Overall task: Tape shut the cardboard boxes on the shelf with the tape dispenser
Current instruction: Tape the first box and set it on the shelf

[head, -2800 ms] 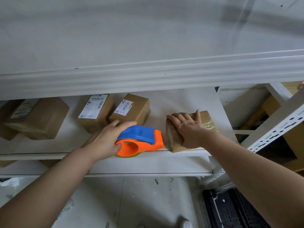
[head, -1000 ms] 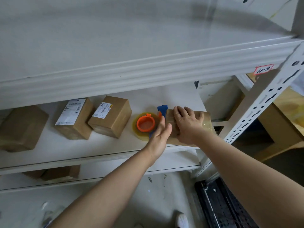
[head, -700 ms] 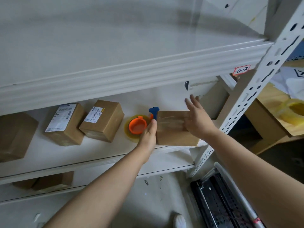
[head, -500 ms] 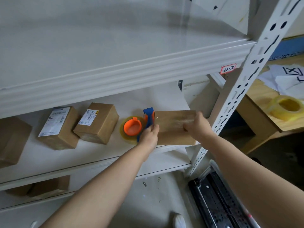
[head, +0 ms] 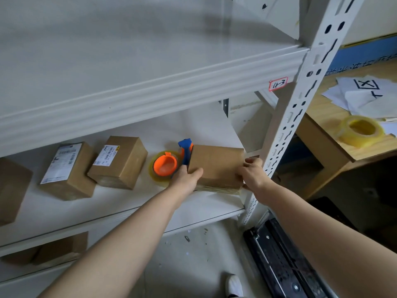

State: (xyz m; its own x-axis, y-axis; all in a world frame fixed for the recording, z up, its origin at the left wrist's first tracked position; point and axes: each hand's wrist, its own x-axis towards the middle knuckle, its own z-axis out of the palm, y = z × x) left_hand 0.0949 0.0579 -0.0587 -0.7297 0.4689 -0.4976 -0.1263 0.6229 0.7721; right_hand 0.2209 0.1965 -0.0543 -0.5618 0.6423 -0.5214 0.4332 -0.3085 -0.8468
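The cardboard box (head: pixel 217 166) sits at the right end of the middle shelf (head: pixel 193 203), held from both sides: the left hand (head: pixel 188 179) grips its near left corner, thumb on top, and the right hand (head: pixel 253 173) curls round its right edge. The tape dispenser (head: pixel 166 164) lies on its side just left of the box (no hand on it), with two labelled boxes (head: pixel 120 162) farther left.

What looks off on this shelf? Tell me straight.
The dispenser lies on its side beside the box that the left hand and right hand grip. A labelled box and its neighbour sit skewed to the shelf edge. Scraps dot the floor. Nothing looks damaged.
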